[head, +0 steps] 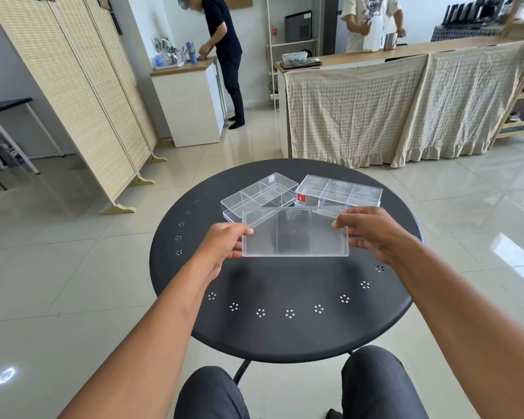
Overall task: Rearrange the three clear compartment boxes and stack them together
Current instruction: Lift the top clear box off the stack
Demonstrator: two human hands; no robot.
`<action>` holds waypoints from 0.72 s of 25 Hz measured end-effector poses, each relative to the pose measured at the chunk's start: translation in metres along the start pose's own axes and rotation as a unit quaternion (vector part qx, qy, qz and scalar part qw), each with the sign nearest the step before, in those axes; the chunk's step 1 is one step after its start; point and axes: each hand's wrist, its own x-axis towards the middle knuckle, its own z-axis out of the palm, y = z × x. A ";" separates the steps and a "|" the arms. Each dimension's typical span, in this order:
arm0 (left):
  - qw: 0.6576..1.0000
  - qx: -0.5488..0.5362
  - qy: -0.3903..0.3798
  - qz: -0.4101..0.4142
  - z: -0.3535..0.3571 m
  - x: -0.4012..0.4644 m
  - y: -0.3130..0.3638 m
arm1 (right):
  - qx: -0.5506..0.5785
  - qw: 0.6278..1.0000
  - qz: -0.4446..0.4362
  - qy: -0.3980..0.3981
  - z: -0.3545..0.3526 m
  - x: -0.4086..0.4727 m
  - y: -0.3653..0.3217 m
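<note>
The left hand (224, 240) and right hand (366, 229) each pinched a short end of the nearest clear box (295, 234), fingers closed on its walls, lifting it above the round black table (285, 328). Behind it the second box (259, 195) and the red-labelled box (339, 192) rested side by side, angled apart. Stacking well probably meant keeping the held box level and squaring its edges over one of them first.
</note>
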 end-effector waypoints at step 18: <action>0.994 -0.062 0.055 0.071 -0.006 -0.036 -0.035 | -0.007 0.983 -0.131 0.128 0.014 -0.028 0.059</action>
